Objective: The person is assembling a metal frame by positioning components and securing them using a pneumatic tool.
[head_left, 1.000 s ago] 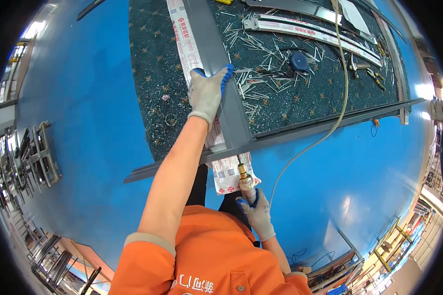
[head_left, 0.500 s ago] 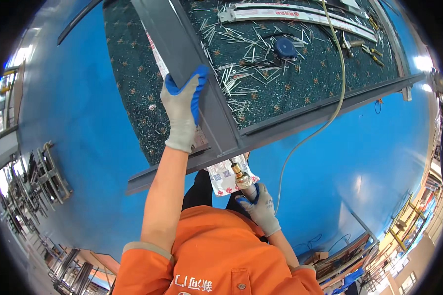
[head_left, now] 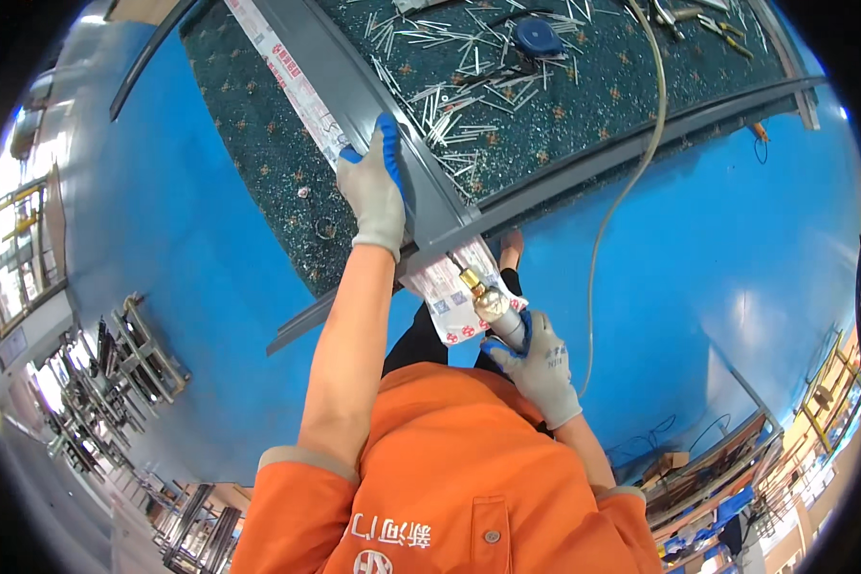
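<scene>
My gloved left hand (head_left: 371,199) grips a wide grey metal profile (head_left: 340,81), with the blue-coated fingers lying over its edge. This profile meets a long grey crossbar (head_left: 622,143) at a joint near the table's near edge. In my gloved right hand (head_left: 542,368) is a pneumatic hand tool (head_left: 496,308) with a silver body, a brass-coloured nose and a thin dark tip. The tip points up at the crossbar just below the joint; whether it touches cannot be told. Printed white film (head_left: 442,287) hangs beneath the joint, behind the tool.
Thin metal pins (head_left: 440,113) and chips are scattered over the dark green patterned table cover (head_left: 258,163). A blue round tape measure (head_left: 538,38) and pliers (head_left: 727,33) lie farther back. A pale hose (head_left: 641,177) runs over the crossbar toward my right hand. Racks stand on both sides.
The view has shifted, so the table and frame sit higher. The tool's tip now appears nearer the joint on the crossbar. Both hands keep their holds.
</scene>
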`<state>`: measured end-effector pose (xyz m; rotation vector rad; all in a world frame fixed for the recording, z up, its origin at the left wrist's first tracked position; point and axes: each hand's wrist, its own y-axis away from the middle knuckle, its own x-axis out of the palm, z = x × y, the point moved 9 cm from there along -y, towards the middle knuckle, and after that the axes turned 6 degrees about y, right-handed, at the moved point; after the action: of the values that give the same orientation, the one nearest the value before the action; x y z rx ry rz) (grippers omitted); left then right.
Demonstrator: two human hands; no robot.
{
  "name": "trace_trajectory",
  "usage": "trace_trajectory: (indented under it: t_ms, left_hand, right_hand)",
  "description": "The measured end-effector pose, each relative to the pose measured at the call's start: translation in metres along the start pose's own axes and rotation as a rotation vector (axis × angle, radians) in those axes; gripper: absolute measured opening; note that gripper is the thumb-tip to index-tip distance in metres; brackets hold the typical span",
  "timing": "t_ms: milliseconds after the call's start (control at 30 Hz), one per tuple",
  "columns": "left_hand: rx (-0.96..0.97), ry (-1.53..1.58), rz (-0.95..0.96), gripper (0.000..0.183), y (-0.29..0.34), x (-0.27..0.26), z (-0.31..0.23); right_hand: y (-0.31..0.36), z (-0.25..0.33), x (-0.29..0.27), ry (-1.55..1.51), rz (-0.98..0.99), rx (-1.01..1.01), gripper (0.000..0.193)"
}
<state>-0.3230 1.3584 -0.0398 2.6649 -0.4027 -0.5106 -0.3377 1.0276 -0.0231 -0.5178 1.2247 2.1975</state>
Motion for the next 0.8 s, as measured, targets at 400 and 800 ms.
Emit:
trace_trajectory:
  t_ms: [400,800]
  left_hand:
    - [0.097,-0.094,-0.063,0.067,-0.007,0.003,0.002]
    - [0.107,-0.195,-0.035,0.075,-0.009,0.004,0.000]
  right_hand:
    - [0.010,-0.002,0.014,-0.240,0.036,-0.046,0.046]
    - [0.008,-0.002,0.041,-0.091,0.066,0.030,0.051]
